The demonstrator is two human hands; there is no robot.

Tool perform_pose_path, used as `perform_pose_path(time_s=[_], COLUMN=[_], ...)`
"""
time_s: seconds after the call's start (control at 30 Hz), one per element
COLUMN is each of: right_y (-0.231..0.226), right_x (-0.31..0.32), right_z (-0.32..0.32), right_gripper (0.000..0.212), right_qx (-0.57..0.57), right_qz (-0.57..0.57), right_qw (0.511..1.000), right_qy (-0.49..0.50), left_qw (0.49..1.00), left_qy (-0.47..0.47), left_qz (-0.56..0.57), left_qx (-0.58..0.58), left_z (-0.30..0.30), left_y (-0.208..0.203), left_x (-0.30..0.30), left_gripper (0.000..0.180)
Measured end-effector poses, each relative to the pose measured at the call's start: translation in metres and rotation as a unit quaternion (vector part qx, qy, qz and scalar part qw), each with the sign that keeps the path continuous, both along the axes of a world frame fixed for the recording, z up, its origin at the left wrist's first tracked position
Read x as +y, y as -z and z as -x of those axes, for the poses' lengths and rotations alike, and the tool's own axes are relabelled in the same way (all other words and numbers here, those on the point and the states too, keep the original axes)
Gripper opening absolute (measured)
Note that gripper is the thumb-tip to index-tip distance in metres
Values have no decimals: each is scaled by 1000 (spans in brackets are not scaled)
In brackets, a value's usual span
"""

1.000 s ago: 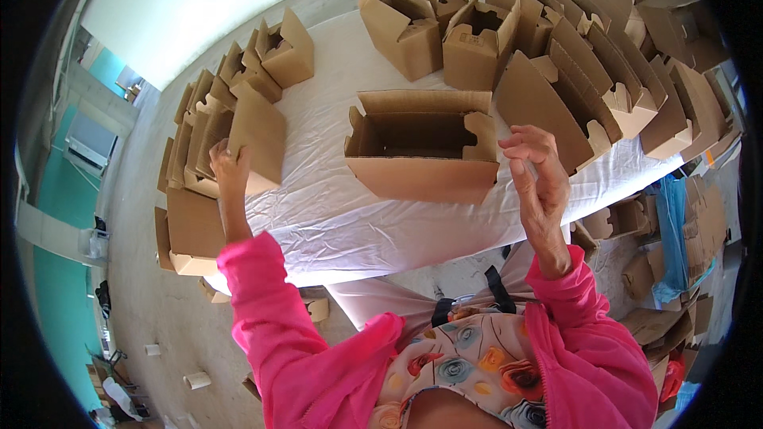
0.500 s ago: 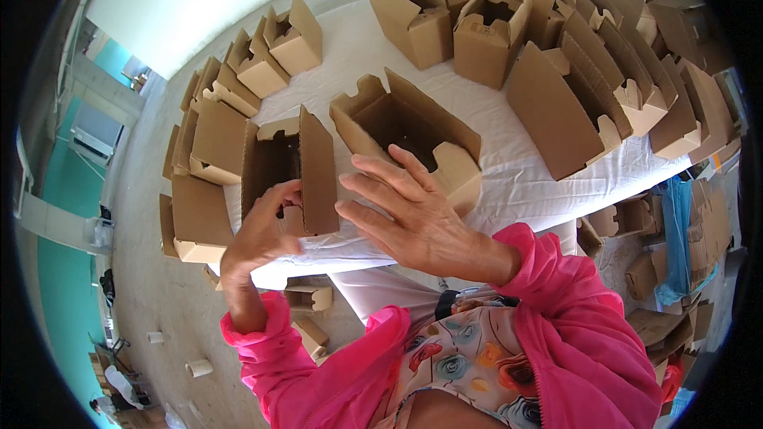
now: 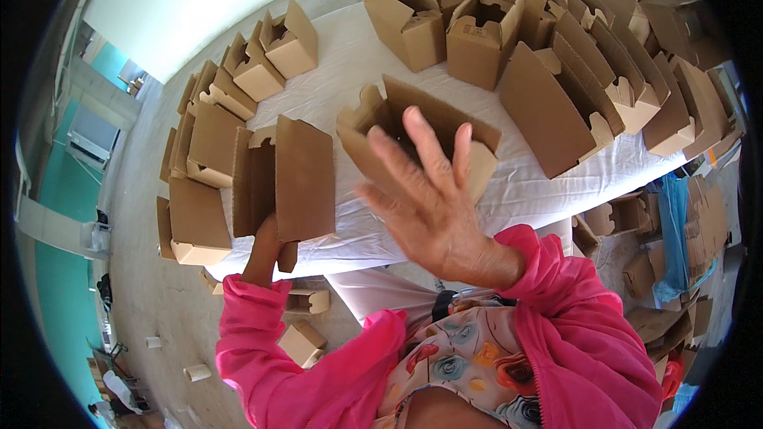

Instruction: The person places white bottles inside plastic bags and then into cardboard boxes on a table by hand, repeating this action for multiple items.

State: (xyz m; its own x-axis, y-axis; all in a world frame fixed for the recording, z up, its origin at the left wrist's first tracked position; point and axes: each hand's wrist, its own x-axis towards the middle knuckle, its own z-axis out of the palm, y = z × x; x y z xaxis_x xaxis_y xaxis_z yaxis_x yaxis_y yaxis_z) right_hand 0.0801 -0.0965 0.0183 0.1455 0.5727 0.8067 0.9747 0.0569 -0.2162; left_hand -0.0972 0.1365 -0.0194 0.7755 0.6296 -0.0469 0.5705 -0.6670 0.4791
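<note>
Right hand (image 3: 445, 222): fingers (image 3: 429, 147) spread and released, blurred above the middle box (image 3: 483, 165); contact cannot be told.
Left hand (image 3: 268, 230): at the near end of the left box (image 3: 306, 179), its fingertips hidden, grip impossible to tell.
Box work: apparently the left box's near end is in hand; the next move seems to call for steadying its wall.
White-covered desk (image 3: 338, 52): left box by the near edge, toward the left corner; middle box farther in; box row (image 3: 214, 141) along the left edge.
Print: small dark marking on a far box (image 3: 477, 30), unreadable; no brand legible.
</note>
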Motion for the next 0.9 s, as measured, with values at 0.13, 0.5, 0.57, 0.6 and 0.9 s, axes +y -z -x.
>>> perform_pose_path(time_s=[0.13,0.5,0.57,0.6,0.9], right_y=[-1,13,12,7,0], right_x=[2,2,-4,-10,-50], right_z=[10,-5,-15,-19,-29], right_gripper=[37,40,40,40,30], right_qx=[-9,9,20,28,68], right_qz=[-2,1,-11,-26,-48], right_qw=[993,986,985,987,996], right_qy=[-119,-165,-168,-159,18], left_qw=[997,980,975,971,861], left_qy=[5,3,-52,-82,-34], left_qz=[43,-140,-155,-164,-10], left_qx=[-58,-141,-152,-156,-508], left_z=[-15,-4,7,17,9], left_y=[27,-31,-50,-62,-119], left_x=[18,36,31,24,-82], left_gripper=[36,32,29,27,28])
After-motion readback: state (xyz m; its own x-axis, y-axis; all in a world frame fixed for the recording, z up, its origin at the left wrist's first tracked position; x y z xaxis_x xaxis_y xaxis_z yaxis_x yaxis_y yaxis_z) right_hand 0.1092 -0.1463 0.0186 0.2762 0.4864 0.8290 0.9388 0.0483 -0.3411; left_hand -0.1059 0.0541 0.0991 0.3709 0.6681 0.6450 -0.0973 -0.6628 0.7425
